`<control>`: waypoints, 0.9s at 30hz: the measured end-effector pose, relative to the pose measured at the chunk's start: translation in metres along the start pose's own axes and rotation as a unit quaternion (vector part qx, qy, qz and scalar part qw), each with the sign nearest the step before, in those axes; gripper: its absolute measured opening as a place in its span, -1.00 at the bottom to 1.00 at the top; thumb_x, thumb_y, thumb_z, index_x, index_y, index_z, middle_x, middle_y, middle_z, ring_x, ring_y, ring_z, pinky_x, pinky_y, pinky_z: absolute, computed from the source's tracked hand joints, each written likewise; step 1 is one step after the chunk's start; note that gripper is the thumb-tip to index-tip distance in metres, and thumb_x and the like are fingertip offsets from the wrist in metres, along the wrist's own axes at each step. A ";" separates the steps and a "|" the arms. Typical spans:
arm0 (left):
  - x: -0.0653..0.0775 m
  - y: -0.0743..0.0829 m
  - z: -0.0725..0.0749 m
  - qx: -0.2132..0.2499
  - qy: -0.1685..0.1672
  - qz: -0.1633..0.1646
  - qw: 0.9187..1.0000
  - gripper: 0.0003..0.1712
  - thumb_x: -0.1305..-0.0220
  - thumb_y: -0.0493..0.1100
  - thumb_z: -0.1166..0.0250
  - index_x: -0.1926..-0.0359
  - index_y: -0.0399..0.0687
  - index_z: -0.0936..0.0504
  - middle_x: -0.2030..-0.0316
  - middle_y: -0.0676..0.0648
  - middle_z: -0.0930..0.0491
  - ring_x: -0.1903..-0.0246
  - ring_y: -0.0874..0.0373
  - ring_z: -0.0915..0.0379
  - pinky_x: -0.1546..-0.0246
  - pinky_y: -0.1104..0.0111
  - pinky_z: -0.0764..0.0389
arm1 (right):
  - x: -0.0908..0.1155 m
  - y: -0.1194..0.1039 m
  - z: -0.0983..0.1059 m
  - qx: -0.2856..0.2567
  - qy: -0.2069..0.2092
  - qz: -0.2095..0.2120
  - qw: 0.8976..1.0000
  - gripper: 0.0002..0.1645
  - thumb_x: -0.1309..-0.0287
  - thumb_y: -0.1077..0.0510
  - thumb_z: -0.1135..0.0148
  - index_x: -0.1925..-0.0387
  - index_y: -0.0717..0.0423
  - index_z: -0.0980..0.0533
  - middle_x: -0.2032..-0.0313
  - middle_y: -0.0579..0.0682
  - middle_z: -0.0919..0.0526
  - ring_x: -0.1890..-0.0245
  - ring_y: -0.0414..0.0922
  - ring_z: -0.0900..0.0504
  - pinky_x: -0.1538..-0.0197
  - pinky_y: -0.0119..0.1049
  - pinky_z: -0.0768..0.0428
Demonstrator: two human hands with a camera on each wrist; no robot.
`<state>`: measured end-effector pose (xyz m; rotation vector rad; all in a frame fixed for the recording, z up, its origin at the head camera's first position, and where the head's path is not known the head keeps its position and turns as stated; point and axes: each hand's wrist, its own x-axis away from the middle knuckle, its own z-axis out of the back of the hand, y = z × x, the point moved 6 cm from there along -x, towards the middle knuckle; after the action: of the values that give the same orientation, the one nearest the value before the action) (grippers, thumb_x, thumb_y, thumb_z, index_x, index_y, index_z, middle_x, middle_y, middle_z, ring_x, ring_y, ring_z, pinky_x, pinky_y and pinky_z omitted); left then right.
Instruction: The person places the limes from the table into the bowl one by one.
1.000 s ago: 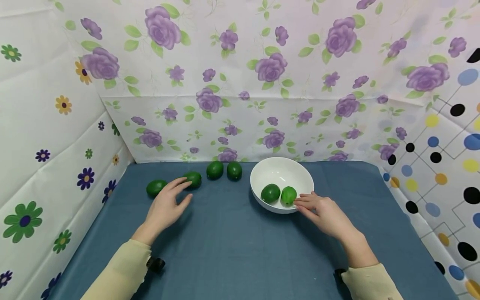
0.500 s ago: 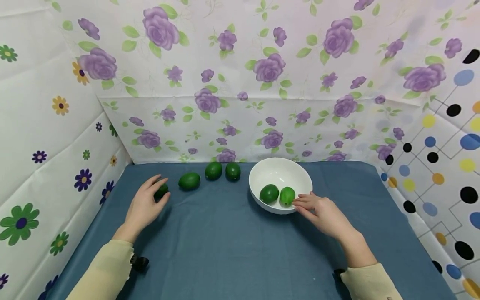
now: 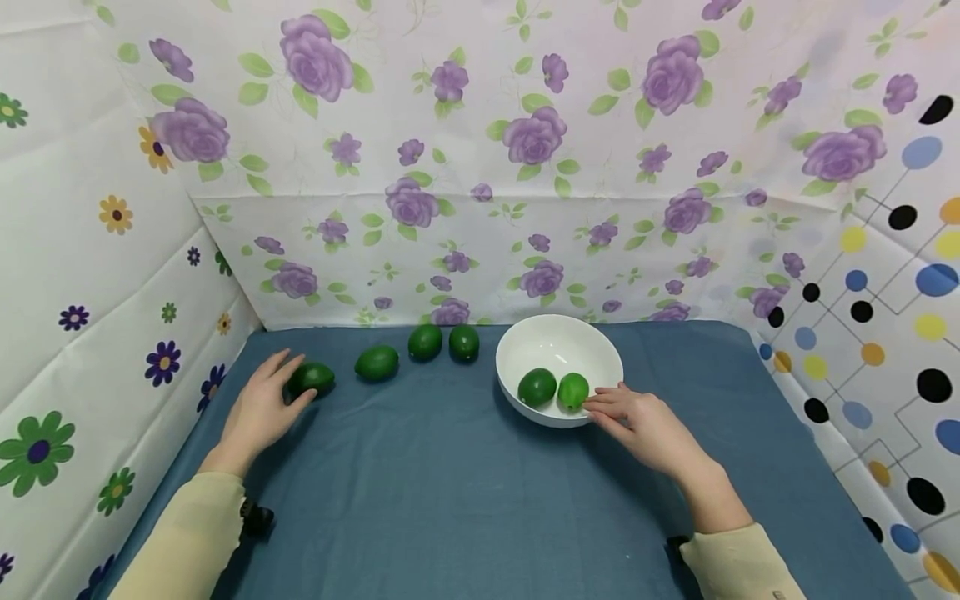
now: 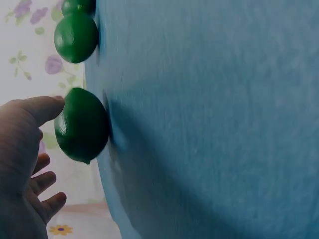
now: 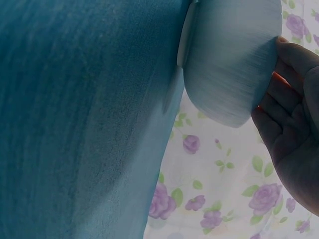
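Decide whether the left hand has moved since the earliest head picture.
Yes, to the left: the left hand earlier reached over the second green fruit from the left, which lies still, and is now at the leftmost green fruit.

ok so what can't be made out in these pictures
Head: the left end of the leftmost lime, behind the left hand.
Left wrist: the topmost lime, cut by the upper edge.
Right wrist: the inside of the white bowl, hidden by its wall.
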<state>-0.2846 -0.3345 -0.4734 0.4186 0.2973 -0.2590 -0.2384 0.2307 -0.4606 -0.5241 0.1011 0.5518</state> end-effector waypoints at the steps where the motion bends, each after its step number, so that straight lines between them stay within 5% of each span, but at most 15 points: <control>1: -0.001 -0.002 0.000 -0.005 -0.007 0.001 1.000 -0.20 -0.39 -0.11 -0.51 -0.50 -0.37 -0.44 -0.47 -0.54 -0.27 -0.40 -0.56 -0.22 -0.27 -0.45 -0.34 | 0.000 0.000 0.000 0.000 0.001 0.000 1.000 -0.63 -0.49 0.11 -0.36 -0.23 0.05 -0.74 -0.21 0.00 -0.74 -0.40 0.12 -0.56 -0.49 0.21 -0.37; 13: -0.013 -0.014 -0.009 -0.024 -0.084 0.030 0.996 -0.10 -0.44 -0.02 -0.46 -0.59 -0.34 -0.30 -0.51 -0.55 -0.19 -0.42 -0.57 -0.17 -0.30 -0.45 -0.31 | -0.001 0.000 0.000 -0.001 0.000 -0.005 1.000 -0.65 -0.48 0.11 -0.37 -0.21 0.05 -0.75 -0.20 -0.02 -0.75 -0.39 0.10 -0.58 -0.49 0.20 -0.36; 27: -0.022 -0.010 -0.024 -0.016 -0.132 0.052 0.990 -0.07 -0.46 0.05 -0.45 -0.64 -0.22 -0.27 -0.53 -0.49 -0.22 -0.43 -0.52 -0.22 -0.29 -0.41 -0.36 | -0.001 -0.001 0.000 0.002 -0.002 -0.005 1.000 -0.65 -0.49 0.11 -0.36 -0.21 0.06 -0.75 -0.20 -0.02 -0.75 -0.39 0.09 -0.58 -0.49 0.19 -0.37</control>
<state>-0.3133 -0.3290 -0.4904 0.3623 0.0195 -0.2054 -0.2385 0.2294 -0.4599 -0.5201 0.0961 0.5416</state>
